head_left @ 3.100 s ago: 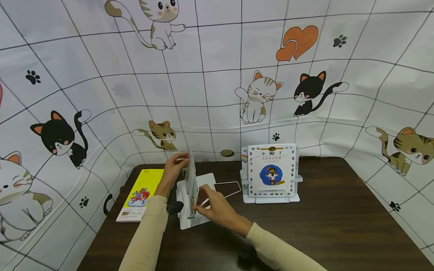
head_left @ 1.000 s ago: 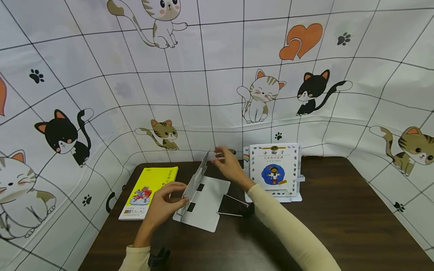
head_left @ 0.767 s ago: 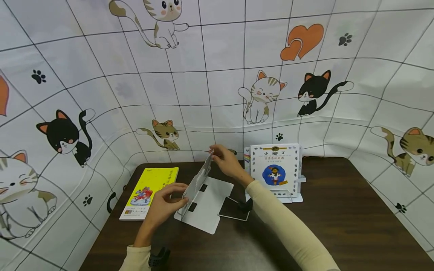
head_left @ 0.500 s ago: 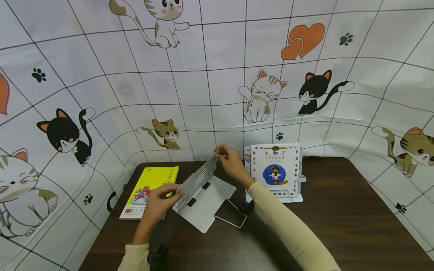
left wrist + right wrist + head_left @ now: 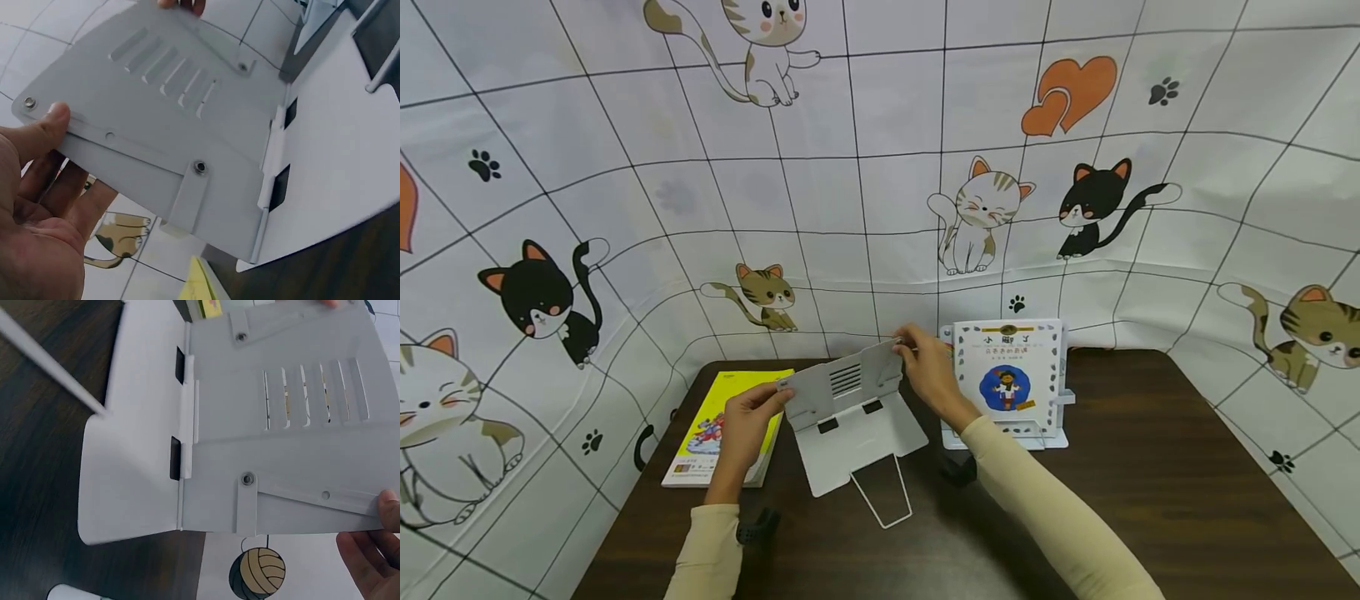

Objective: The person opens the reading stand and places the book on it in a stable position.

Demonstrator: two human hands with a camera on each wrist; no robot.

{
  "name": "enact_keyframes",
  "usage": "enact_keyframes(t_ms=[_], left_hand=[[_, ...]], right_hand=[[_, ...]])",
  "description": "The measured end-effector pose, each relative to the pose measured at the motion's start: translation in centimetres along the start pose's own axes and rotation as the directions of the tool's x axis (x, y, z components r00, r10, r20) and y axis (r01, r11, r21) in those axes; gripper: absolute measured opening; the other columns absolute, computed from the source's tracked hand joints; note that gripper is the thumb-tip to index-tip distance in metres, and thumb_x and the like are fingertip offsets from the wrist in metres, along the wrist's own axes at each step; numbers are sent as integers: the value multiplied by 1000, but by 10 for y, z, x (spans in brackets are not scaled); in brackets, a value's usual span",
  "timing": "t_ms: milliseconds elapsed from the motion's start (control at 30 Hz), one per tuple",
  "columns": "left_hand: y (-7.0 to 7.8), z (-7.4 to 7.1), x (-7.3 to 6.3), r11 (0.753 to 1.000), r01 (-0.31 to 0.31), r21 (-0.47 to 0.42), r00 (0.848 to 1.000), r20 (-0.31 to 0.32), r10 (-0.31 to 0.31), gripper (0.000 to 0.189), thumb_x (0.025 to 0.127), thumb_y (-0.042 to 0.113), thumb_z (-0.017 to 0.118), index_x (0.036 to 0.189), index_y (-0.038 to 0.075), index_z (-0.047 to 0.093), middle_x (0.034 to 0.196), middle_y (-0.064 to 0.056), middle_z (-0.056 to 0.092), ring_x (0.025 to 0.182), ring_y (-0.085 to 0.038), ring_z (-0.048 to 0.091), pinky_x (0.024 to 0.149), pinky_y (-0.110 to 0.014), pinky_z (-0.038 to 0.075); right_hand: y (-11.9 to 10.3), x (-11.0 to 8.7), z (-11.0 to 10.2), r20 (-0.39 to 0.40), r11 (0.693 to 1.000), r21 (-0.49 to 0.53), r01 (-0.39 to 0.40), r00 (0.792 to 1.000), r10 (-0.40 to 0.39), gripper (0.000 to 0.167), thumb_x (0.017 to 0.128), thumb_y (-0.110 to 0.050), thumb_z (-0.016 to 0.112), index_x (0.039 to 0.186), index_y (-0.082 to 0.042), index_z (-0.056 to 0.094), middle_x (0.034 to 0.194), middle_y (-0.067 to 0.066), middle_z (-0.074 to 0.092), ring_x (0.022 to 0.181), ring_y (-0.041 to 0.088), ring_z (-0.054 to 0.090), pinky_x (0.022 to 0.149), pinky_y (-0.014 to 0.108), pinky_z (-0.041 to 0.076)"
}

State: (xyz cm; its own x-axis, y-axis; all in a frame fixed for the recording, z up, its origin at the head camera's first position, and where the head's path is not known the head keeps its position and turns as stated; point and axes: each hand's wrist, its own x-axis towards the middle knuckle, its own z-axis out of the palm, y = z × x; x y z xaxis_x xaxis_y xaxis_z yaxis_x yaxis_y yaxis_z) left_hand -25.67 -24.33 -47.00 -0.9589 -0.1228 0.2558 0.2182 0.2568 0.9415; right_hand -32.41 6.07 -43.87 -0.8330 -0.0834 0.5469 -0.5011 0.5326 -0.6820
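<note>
Head view: a folding stand [image 5: 850, 457] is held between the left hand [image 5: 745, 429] and right hand [image 5: 936, 379], its slotted panel [image 5: 812, 392] being pinched at 2 upper corners. Contact with the tabletop [image 5: 1150, 467] cannot be determined. A yellow book [image 5: 711, 429] lies at left; a picture book [image 5: 973, 350] is supported by a 2nd stand [image 5: 1057, 439] at right.

A flat book [image 5: 707, 437] lies at the left of the bench [image 5: 1150, 467], and a display stand [image 5: 953, 439] bearing an upright book [image 5: 1006, 362] is at the right; between them is the folding stand [image 5: 846, 454], left hand [image 5: 745, 429] and right hand [image 5: 934, 375] at its upper corners, its wire loop [image 5: 904, 484] extending forward. Behind rises a backdrop [image 5: 895, 200].
</note>
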Motion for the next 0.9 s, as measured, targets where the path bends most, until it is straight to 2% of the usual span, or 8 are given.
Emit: enact_keyframes(t_ms=[200,333,467,600,733,833,900], left_hand=[[-5,10,26,996,5,-88,1000,-9,-6,31,103,15,72,120,-11,72,96,19,71,99,0,69,92,-14,57],[-12,19,44,993,6,-119,1000,-23,-8,29,102,14,73,118,-11,71,95,16,71,97,0,69,91,-13,57],[-15,25,57,992,-1,-124,1000,-31,-3,27,101,15,75,110,-10,71,94,12,73,94,-2,69,89,-14,58],[-15,30,66,992,-20,-121,999,-37,15,20,101,15,75,101,-5,71,92,13,74,92,-2,68,88,-16,59],[-15,34,73,992,-31,-121,999,-44,26,16,101,12,75,101,-4,72,90,15,74,89,-2,68,88,-18,60],[-15,35,74,992,-26,-122,998,-51,20,16,101,12,75,101,-4,71,89,17,73,88,0,68,87,-17,60],[-15,35,74,991,-24,-130,998,-58,17,15,100,12,75,100,-2,71,89,16,73,88,1,68,87,-17,60]], right_hand=[[1,-7,-8,-36,998,-61,34,999,-36,17,99,-14,74,112,-4,73,101,14,79,97,29,79,84,42,65],[2,-10,-11,-52,994,-99,36,998,-42,19,99,-16,75,112,-3,73,102,13,79,93,28,78,82,42,64],[2,-13,-15,-56,992,-122,38,997,-45,20,99,-15,75,113,-2,73,101,13,80,87,27,77,78,41,63],[2,-14,-19,-56,989,-141,39,997,-47,19,100,-14,74,115,-1,73,101,14,79,86,27,77,76,40,63],[0,-16,-21,-84,989,-145,24,996,-36,24,100,-10,75,121,-1,71,108,15,76,94,30,78,82,42,64],[-5,-25,-22,-134,989,-144,47,989,-66,29,97,-7,77,124,-1,68,115,16,71,99,31,75,86,42,64],[-10,-35,-23,-153,984,-158,86,982,-110,27,96,-6,79,120,-2,68,110,14,68,95,29,72,82,39,62]])
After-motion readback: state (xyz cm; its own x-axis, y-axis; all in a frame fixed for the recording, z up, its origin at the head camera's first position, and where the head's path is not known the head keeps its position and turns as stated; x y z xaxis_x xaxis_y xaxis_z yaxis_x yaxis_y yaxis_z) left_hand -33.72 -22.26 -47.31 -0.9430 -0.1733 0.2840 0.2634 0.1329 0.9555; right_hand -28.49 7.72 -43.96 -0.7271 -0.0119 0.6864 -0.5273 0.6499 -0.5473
